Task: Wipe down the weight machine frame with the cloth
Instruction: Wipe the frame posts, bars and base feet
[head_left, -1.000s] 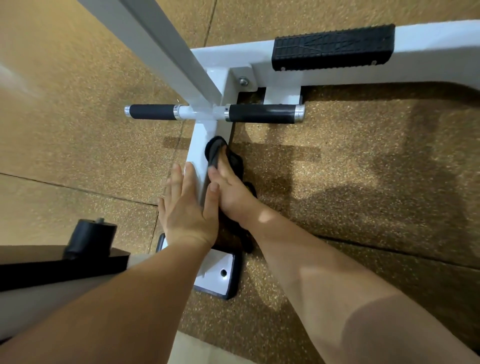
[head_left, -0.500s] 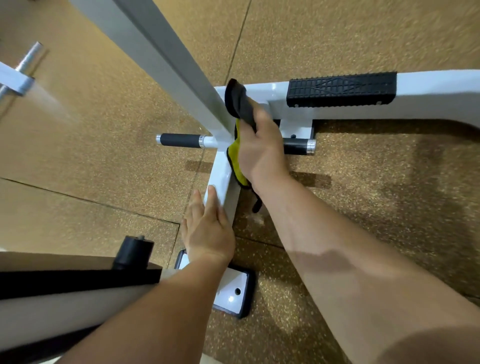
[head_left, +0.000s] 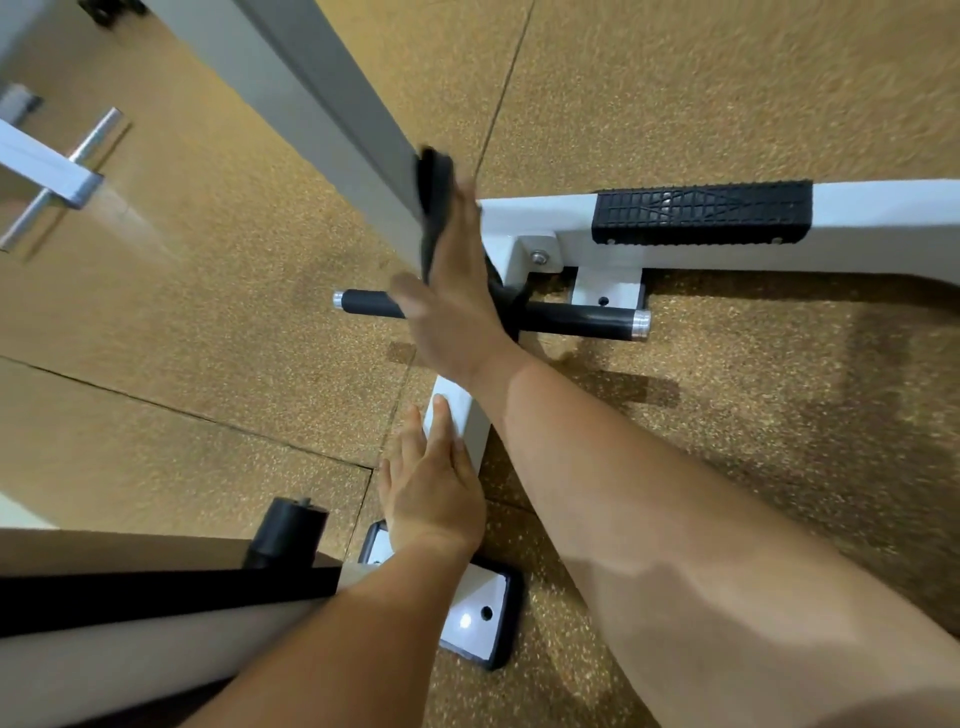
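Note:
The white weight machine frame has a slanted grey-white upright post (head_left: 322, 109) rising from a floor rail (head_left: 457, 415) and a cross beam (head_left: 883, 223). A dark cloth (head_left: 434, 208) lies flat against the right face of the post. My right hand (head_left: 452, 301) presses the cloth onto the post with straight fingers, thumb spread to the left. My left hand (head_left: 431, 493) rests flat on the floor rail, fingers straight, below the right hand.
A black ribbed foot pad (head_left: 701, 213) sits on the cross beam. Black grip handles (head_left: 576, 319) stick out either side of the post base. A white foot plate (head_left: 478, 618) ends the rail. A black-topped bench part (head_left: 156, 597) lies at lower left, on brown speckled floor.
My right hand has carried the cloth from the floor rail up past the handles onto the slanted post. My left hand stays on the rail. The camera has shifted back.

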